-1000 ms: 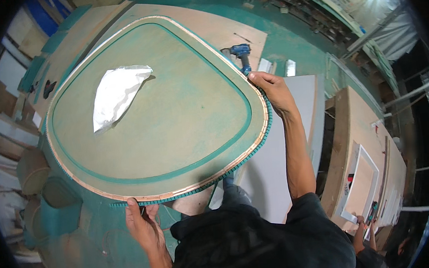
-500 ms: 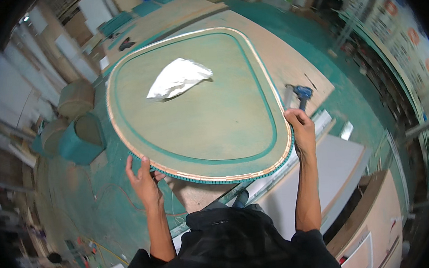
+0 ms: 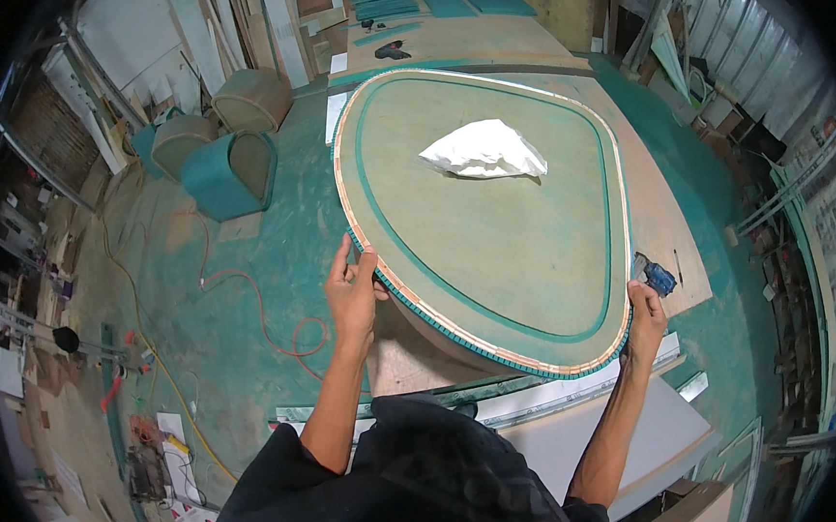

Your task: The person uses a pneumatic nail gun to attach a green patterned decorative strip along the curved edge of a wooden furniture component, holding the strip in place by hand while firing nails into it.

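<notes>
While a yellow cable (image 3: 195, 428) runs over the grn floor (image 3: 253, 394) at abt 8 o'clock, rounded grn shells (image 3: 226, 185) stand at 10, w/ an orange hose (image 3: 260, 301) looping at approx. 9. Next, L hand (image 3: 350, 290) grips the panel's rim at its 8–9 o'clock: thumb on top, index finger stretched out beside the edge, other fingers partly hidden. Blk tool (image 3: 391, 50) lies far off, at 12. The panel (image 3: 496, 265), big, olive-grn w/ rounded corners, sits mid-view, shifted twd 2, partly over a brown board (image 3: 662, 210); grn toothed strip along its near edge; can't tell what bears its wt. Crumpled white sheet (image 3: 488, 150) lies on it, nr its 12. R hand (image 3: 646, 320) pinches the rim at panel's 4 o'clock, thumb up top, fingertips below hidden. Blue drill (image 3: 661, 280) is just beyond that thumb, outside the rim.
</notes>
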Demonstrator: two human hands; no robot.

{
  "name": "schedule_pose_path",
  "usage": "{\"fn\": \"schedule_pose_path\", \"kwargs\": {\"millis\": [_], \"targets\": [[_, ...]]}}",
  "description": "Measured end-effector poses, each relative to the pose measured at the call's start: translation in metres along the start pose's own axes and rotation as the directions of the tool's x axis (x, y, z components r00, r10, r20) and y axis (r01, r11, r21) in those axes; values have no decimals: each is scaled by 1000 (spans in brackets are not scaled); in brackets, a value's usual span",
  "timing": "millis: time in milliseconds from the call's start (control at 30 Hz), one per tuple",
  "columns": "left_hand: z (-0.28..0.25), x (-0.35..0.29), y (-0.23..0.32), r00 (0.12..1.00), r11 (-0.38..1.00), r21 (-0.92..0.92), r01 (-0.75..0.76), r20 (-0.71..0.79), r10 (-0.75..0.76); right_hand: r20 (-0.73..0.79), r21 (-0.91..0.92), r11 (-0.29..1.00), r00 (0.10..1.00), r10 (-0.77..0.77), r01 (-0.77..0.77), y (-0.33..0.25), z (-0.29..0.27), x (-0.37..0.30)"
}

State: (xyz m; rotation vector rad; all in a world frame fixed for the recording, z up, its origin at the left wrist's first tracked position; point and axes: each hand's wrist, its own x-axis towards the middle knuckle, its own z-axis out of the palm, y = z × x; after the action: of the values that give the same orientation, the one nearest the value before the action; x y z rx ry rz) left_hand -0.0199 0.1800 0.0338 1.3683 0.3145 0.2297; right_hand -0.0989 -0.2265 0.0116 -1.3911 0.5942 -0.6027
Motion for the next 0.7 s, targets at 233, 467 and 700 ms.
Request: {"fn": "schedule_pose_path", "kwargs": {"millis": [233,467,700], "targets": [[3,3,2,1000,1000,17,6,8,-6,-15,73,997,1000,4,-3,5,-4,4],[3,5,0,999,999,27,41,24,-41,-9,192,969,987,158,-153,-9,4,-4],[-3,4,4,997,999,13,51,49,-52,-5,165,971,984,176,-173,-3,11,0]]}}
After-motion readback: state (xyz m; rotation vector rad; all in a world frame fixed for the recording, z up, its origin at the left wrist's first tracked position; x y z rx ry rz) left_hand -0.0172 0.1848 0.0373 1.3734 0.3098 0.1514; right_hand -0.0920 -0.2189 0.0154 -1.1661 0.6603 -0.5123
